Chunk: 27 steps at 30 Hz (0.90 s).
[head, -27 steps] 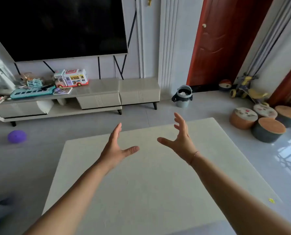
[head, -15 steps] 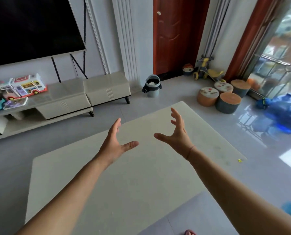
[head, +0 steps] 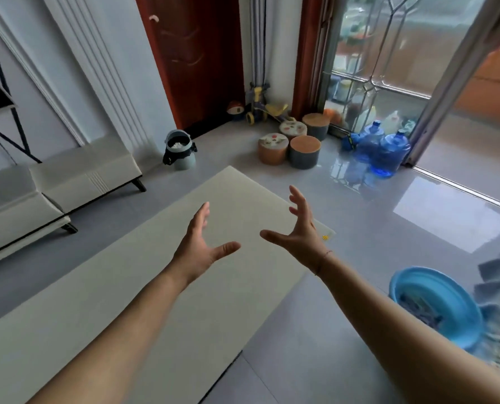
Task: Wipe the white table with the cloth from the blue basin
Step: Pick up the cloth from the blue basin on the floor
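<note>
Table: white table [head: 143, 287], plain matte top, long axis running from near left to far right, its far corner toward the window [head: 388, 68].
Basin: blue basin [head: 446, 293], round, on the grey floor [head: 315, 345] right of the table.
Cloth: dark blue-grey cloth [head: 417, 309], crumpled inside the basin, blurred.
Left hand: left hand [head: 202, 243] above the table, fingers straight, empty.
Right hand: right hand [head: 301, 231] over the table's right edge, fingers spread, empty.

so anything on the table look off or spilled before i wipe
Only a small yellow speck at the right corner of the white table; I can't tell what it is. Nothing looks spilled or askew. The cloth lies in the blue basin.
</note>
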Available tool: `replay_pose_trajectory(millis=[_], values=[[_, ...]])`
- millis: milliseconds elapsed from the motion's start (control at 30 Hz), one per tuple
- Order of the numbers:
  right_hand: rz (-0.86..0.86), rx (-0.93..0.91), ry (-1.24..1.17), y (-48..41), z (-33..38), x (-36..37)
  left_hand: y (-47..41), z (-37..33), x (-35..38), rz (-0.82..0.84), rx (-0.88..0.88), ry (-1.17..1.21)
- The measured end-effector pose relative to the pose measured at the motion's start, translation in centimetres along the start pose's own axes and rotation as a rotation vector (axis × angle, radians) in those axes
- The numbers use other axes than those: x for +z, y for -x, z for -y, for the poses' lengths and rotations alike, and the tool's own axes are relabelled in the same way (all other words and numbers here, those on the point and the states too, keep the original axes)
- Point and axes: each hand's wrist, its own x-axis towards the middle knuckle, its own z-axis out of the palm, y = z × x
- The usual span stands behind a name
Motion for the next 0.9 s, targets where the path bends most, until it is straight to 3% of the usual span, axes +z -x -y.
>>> replay_pose_trajectory(millis=[500, 900], values=[[-0.222, 0.140, 0.028, 6.0, -9.6, -23.1, -5.1, -8.3, 25.0, 0.285, 0.071, 0.037], [-0.508, 0.317, 0.040, 10.2, -16.5, -32.2, -8.9, -11.7, 37.7, 0.556, 0.117, -0.103]])
